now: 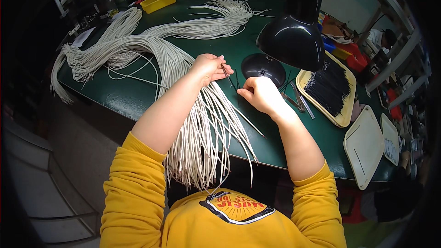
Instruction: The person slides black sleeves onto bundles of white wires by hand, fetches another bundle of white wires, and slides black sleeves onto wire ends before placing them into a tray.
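Note:
My left hand [210,68] is over the green table, fingers curled around a few thin dark strips that look like short black tubes [226,71]. Just to its right, my right hand [261,93] pinches with thumb and forefinger at similar dark strips [238,83]; exactly what its fingertips hold is partly hidden. Below both hands, a thick bundle of white cables [197,128] fans out and hangs over the table's near edge, with darker tips at the ends. The bundle runs back to the left, gathered together at the far-left table edge.
A black desk lamp [294,41] leans in above my right hand. Right of it lies a cream tray [342,119] full of thin black pieces, beside a second pale tray [367,149]. Metal tools [307,105] lie near my right wrist. A yellow bin [158,2] stands at the back.

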The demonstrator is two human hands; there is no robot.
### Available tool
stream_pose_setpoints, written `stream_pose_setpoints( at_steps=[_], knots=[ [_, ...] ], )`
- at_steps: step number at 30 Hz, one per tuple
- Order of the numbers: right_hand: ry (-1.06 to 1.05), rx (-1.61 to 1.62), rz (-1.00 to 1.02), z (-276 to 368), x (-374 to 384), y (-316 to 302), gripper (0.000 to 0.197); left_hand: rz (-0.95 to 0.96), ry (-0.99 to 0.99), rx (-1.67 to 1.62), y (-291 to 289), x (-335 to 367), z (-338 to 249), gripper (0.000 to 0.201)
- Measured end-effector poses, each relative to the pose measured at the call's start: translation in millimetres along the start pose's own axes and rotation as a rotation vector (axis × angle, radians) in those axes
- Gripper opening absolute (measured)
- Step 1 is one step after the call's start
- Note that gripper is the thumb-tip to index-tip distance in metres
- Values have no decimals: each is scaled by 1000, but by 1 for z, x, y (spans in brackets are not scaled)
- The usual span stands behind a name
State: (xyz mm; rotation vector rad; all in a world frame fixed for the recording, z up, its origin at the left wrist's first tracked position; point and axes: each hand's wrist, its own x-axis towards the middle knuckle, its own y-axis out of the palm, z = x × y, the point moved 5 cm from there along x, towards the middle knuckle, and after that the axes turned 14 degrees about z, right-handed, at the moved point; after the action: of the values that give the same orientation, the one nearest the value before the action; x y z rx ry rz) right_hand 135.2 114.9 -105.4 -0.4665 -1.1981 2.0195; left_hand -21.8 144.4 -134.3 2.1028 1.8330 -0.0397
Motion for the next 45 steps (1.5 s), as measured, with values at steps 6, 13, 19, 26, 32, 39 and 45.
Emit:
stream_pose_setpoints(
  at_steps=[6,13,19,26,32,39,45],
  knots=[
    [-13,-37,-117,-3,-1,-5,23,-89,-12,67,-10,-12,-9,23],
    [125,-344,-57,8,6,12,25,102,-230,246,11,-18,8,22],
    [261,-359,136,6,14,16,21,108,-305,291,20,-15,18,21],
    [240,-59,98,0,14,12,30,147,-228,-46,32,-13,31,26],
    [166,-5,54,-7,-2,-27,29,84,-135,-234,40,-14,30,25],
    [623,-332,56,-72,-31,-65,30,83,78,-448,37,-4,10,25],
    [636,-386,168,-72,-17,-47,30,55,266,-493,35,-1,7,31]
  ],
)
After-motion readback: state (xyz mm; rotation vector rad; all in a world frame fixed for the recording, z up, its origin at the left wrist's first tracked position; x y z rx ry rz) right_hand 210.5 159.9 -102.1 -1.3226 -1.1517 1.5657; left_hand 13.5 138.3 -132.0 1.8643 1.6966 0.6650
